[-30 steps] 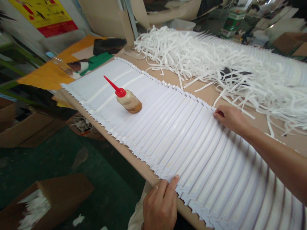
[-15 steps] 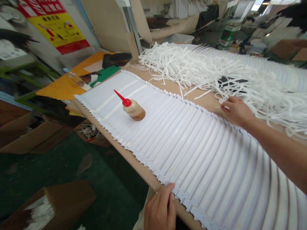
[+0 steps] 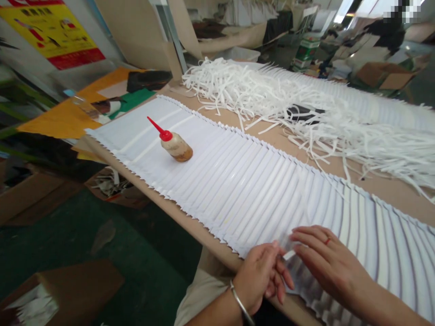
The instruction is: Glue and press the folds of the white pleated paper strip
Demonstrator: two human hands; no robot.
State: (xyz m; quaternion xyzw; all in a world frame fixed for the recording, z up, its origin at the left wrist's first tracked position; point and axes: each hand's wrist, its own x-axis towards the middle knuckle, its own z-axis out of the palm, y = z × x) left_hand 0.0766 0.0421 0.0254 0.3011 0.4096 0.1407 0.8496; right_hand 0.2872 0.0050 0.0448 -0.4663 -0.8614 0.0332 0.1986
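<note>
Across the brown table [image 3: 170, 212] — layered white sheets [image 3: 238, 181] | strip heap [image 3: 231, 86] | beyond — yellow-red poster [image 3: 54, 31]

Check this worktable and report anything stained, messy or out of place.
The red-tipped bottle looks grubby, brownish toward its base, and sits right on the white sheets. Beyond them, loose white strips lie tangled, some straggling over the table. I see no spill around the bottle.

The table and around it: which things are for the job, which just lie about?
Probably for the job:
white sheets
white strip by the right hand
loose white strips
red-tipped bottle

Probably just lying about:
orange sheet
green sheet
clear bottle
</note>
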